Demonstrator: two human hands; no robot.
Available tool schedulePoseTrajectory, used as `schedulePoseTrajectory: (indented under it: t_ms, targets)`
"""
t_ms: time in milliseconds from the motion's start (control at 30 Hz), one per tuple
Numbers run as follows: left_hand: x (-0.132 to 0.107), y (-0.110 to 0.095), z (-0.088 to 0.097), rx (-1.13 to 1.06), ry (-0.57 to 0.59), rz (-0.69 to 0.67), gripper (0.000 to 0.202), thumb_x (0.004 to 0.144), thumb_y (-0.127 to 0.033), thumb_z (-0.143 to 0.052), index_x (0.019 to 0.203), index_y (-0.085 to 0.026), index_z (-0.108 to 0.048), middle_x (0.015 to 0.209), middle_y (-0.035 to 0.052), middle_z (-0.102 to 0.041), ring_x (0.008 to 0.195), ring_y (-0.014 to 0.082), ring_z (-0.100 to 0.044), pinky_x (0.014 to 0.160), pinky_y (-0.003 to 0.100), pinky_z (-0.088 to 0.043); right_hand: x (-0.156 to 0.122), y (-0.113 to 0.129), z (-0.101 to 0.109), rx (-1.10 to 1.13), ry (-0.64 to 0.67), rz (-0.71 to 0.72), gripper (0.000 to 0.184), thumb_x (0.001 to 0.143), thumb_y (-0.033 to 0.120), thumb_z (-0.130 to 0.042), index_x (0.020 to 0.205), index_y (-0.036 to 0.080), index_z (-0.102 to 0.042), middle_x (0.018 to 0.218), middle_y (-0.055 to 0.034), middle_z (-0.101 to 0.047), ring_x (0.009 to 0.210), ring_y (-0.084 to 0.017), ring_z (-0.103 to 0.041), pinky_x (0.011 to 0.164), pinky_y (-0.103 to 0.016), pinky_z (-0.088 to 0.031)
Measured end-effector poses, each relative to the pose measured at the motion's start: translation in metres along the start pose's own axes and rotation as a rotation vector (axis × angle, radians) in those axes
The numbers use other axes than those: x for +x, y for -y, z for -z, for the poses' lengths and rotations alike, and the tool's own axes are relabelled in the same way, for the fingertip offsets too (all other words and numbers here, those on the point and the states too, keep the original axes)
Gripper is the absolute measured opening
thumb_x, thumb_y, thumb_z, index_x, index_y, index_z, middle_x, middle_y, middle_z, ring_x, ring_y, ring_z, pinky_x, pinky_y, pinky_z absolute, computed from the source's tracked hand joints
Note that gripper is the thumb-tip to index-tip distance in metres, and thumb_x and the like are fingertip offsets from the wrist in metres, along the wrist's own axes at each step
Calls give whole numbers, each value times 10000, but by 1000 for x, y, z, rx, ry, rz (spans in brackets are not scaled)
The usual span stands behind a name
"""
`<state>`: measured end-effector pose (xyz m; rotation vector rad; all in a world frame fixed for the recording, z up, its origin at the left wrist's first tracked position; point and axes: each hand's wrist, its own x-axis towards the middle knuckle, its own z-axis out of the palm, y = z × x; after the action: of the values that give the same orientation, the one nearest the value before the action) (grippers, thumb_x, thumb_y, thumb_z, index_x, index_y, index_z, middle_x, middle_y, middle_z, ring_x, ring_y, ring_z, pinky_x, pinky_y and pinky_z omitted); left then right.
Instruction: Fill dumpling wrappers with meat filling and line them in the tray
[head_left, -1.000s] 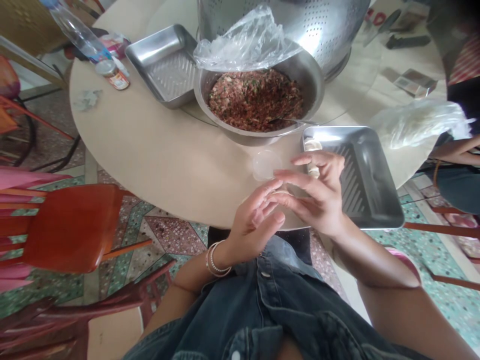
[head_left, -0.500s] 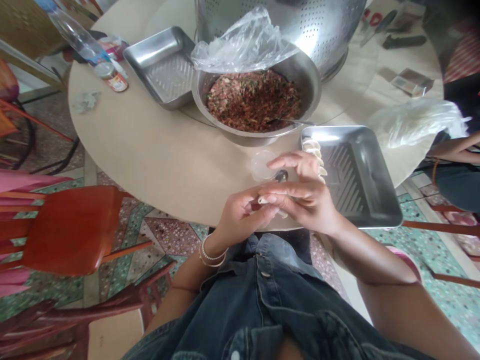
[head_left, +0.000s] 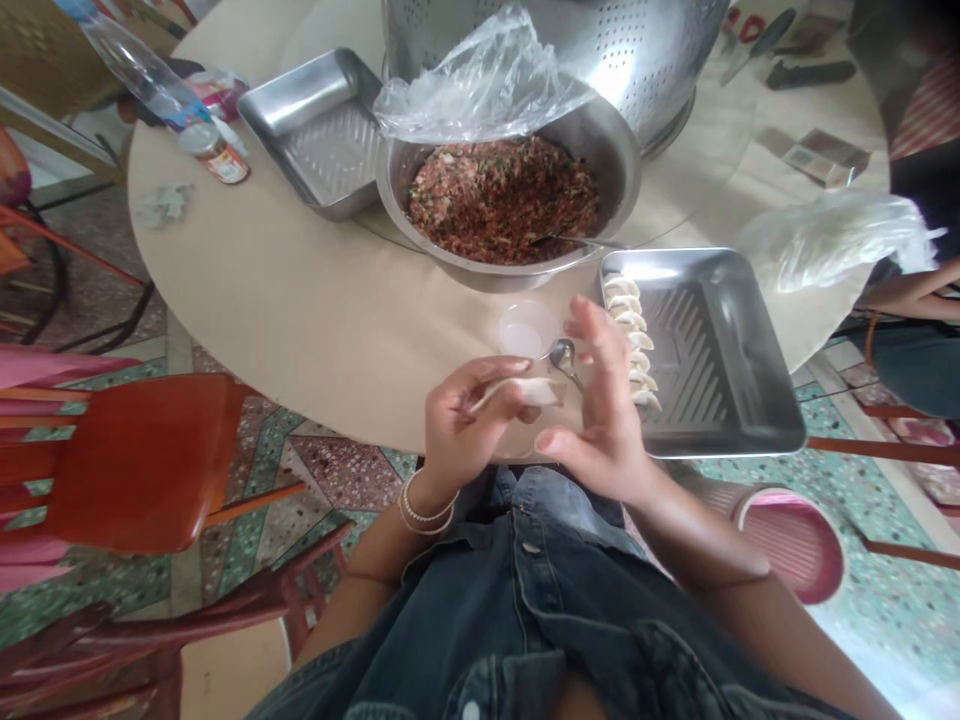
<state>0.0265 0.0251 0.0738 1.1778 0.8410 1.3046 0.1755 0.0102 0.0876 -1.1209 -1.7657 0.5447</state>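
Observation:
Between the thumb and fingers of my left hand (head_left: 469, 415) is a pale folded dumpling (head_left: 534, 391), held over the table's near edge. Just right of it, my right hand (head_left: 606, 415) is off the dumpling, fingers stretched and thumb apart, slightly blurred. A small clear bowl (head_left: 525, 328) stands beyond my hands, with a metal spoon (head_left: 562, 353) beside it. Several finished dumplings (head_left: 631, 325) line the left side of a metal tray (head_left: 739, 350). Behind sits a large metal bowl (head_left: 510, 268) of minced filling (head_left: 510, 200), a utensil handle resting over its rim.
Crumpled plastic film (head_left: 480, 85) covers the bowl's back. Beyond stand a perforated metal pot (head_left: 660, 60) and another metal tray (head_left: 319, 150). A jar (head_left: 217, 155) and plastic bottle (head_left: 135, 70) are far left, a plastic bag (head_left: 847, 240) right. A pink bin (head_left: 795, 545) stands on the floor.
My right hand has let go of the dumpling and opened, moving slightly right. The left hand keeps the dumpling, which now shows more fully. More of the dumpling row and the bin are visible.

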Motion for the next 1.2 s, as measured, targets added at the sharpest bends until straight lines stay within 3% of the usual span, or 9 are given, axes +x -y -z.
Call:
schedulePoseTrajectory:
  t_ms: [100,200,333,533,667,800,867,1000,1200]
  targets:
    - [0,-3,-3,-111,-53,-20,160,877,-330,-641,992,-228,-684,1019,46,-730,626,93,-675,548,215,-576,-19,-2,-15,235,80,-170,859,848,641,-516,1529,387,-58,1574,-50,-229,1427,-253,-318,1165,-498,-346]
    - [1,-4,-7,-106,-58,-67,144,883,-307,-633,1001,-241,-683,1049,43,-721,674,109,-694,587,248,-600,-31,-3,-28,355,181,-179,884,848,618,-539,1527,382,-25,1602,-51,-178,1496,-237,-192,1220,-493,-257]
    - [1,-3,-10,56,-91,-175,86,872,-253,-641,931,-232,-701,999,49,-729,902,165,-711,677,268,-616,-31,-1,-29,336,177,-119,926,843,593,-568,1524,372,18,1591,-62,-185,1499,-234,-173,1223,-495,-250]
    - [-2,-4,-10,187,-108,-236,76,833,-197,-672,908,-209,-672,900,14,-724,619,76,-670,542,188,-569,-22,3,-20,75,137,-41,833,858,596,-541,1522,359,-98,1488,-91,-320,1434,-234,-276,1171,-498,-315]
    - [-1,-7,-10,-9,-117,-41,276,779,-235,-742,1004,-241,-582,794,-42,-708,491,66,-632,448,163,-522,-21,7,-17,-177,114,-38,723,881,597,-490,1486,313,-215,1438,-128,-342,1388,-289,-306,1094,-553,-328]
    - [4,-7,-8,-264,29,317,379,783,-389,-742,1099,-232,-604,886,3,-726,406,21,-533,361,135,-428,-21,10,-14,-378,89,-26,608,881,618,-448,1390,294,-369,1467,-133,-287,1329,-346,-328,1019,-590,-326]
    - [7,-5,-8,-349,111,430,414,779,-494,-717,1063,-202,-646,788,7,-711,375,6,-466,326,118,-365,-20,10,-13,-383,98,-17,620,880,620,-439,1392,277,-374,1470,-141,-278,1331,-361,-320,1019,-596,-320]
    - [9,0,-9,-389,69,412,330,811,-508,-677,951,-209,-682,557,-48,-583,363,13,-432,329,103,-338,-23,8,-15,-245,117,-52,777,869,585,-487,1508,256,-193,1462,-162,-298,1378,-354,-288,1065,-588,-311]
    - [7,7,-14,-253,-123,91,274,870,-474,-614,834,-207,-664,885,-8,-673,414,-1,-489,361,133,-407,-36,6,-29,26,251,-199,992,866,526,-553,1528,271,140,1540,-140,-230,1434,-302,-244,1117,-525,-338]
